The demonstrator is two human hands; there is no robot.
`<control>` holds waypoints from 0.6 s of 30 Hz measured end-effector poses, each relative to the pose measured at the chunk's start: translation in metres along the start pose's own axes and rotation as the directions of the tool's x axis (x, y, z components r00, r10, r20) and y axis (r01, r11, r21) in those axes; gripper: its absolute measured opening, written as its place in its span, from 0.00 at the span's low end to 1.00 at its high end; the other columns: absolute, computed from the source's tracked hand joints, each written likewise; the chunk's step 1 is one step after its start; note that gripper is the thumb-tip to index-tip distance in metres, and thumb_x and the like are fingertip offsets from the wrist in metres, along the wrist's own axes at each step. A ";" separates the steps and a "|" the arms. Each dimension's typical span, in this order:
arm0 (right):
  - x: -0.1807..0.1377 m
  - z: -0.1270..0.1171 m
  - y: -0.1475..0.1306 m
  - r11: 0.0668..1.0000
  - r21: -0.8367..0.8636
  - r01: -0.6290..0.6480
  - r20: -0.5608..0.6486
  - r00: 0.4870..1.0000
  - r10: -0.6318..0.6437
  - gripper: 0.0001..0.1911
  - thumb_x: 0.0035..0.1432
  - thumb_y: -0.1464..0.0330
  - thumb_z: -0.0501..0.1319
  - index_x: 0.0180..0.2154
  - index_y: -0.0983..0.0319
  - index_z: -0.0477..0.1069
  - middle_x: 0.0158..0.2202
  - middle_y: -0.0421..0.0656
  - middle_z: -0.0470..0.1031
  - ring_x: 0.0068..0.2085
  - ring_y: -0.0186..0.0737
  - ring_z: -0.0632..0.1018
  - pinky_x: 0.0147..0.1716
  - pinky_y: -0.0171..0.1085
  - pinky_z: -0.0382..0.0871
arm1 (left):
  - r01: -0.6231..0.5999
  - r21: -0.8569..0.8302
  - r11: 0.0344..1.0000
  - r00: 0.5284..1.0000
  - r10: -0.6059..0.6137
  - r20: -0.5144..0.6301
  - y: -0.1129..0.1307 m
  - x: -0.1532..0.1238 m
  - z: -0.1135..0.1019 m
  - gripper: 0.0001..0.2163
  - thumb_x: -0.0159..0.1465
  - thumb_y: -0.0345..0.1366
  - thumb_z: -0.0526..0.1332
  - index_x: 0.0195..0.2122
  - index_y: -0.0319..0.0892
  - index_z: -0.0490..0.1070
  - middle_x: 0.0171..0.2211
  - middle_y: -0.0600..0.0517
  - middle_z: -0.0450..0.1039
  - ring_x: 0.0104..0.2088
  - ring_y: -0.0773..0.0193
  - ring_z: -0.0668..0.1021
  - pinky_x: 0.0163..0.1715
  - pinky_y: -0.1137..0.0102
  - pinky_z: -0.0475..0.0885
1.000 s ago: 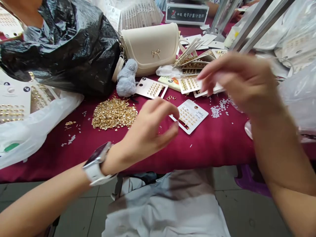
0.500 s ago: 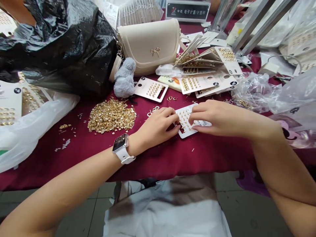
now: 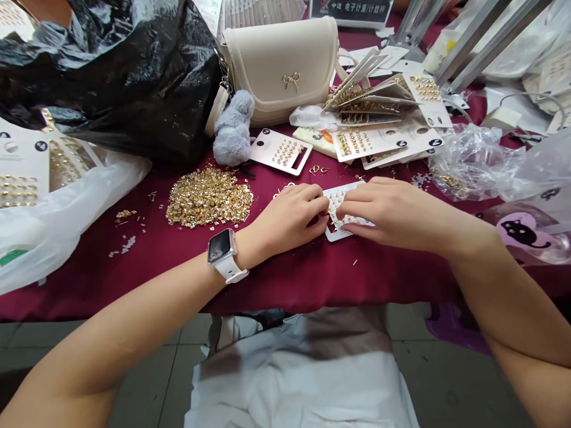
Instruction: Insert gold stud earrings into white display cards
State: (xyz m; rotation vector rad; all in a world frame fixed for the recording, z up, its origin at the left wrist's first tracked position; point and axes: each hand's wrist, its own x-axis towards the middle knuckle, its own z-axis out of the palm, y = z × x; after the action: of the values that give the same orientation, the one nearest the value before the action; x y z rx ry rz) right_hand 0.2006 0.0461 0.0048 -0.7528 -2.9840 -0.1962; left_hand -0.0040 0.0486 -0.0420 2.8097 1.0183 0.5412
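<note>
Two hands curl narrowly, the left hand (image 3: pixel 285 217) and right hand (image 3: pixel 392 214) meeting over a white rectangular earring card (image 3: pixel 347 193). It lies straight ahead on the maroon cloth surface (image 3: pixel 178 279), long axis crosswise, equally near both; any grip is hidden.

A cream handbag (image 3: pixel 279 65), grey plush bunny (image 3: pixel 232 128) and black plastic bag (image 3: pixel 111 77) sit together.
</note>
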 end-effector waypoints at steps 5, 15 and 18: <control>0.001 0.003 -0.001 1.000 -0.002 0.005 -0.020 1.000 -0.005 0.09 0.63 0.69 0.54 0.36 0.62 0.72 0.35 0.43 0.78 0.36 0.41 0.76 0.37 0.39 0.62 | 0.030 0.006 1.000 0.999 -0.030 0.034 -0.001 0.001 -0.003 0.09 0.66 0.33 0.53 0.37 0.37 0.72 0.39 0.45 0.72 0.39 0.59 0.74 0.43 0.66 0.70; 0.004 0.007 -0.004 1.000 0.003 -0.027 0.003 1.000 0.027 0.15 0.65 0.67 0.50 0.33 0.62 0.72 0.33 0.45 0.78 0.34 0.40 0.75 0.36 0.39 0.63 | 0.004 -0.079 0.997 0.986 -0.017 -0.166 0.002 -0.002 -0.007 0.08 0.64 0.31 0.53 0.39 0.38 0.71 0.40 0.45 0.70 0.39 0.61 0.74 0.42 0.67 0.71; 0.004 0.006 -0.005 0.999 0.043 -0.027 -0.004 1.000 0.027 0.16 0.66 0.67 0.49 0.33 0.62 0.73 0.33 0.45 0.78 0.34 0.41 0.75 0.36 0.39 0.63 | -0.174 -0.171 0.970 0.952 0.121 -0.279 0.018 -0.006 -0.028 0.08 0.64 0.33 0.53 0.36 0.44 0.73 0.35 0.50 0.72 0.36 0.65 0.74 0.40 0.70 0.72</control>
State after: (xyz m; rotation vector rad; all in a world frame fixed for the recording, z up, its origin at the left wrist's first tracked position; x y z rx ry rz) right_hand 0.1942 0.0443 -0.0018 -0.7860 -2.9613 -0.1316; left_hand -0.0079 0.0299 -0.0140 2.7009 0.7453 1.0028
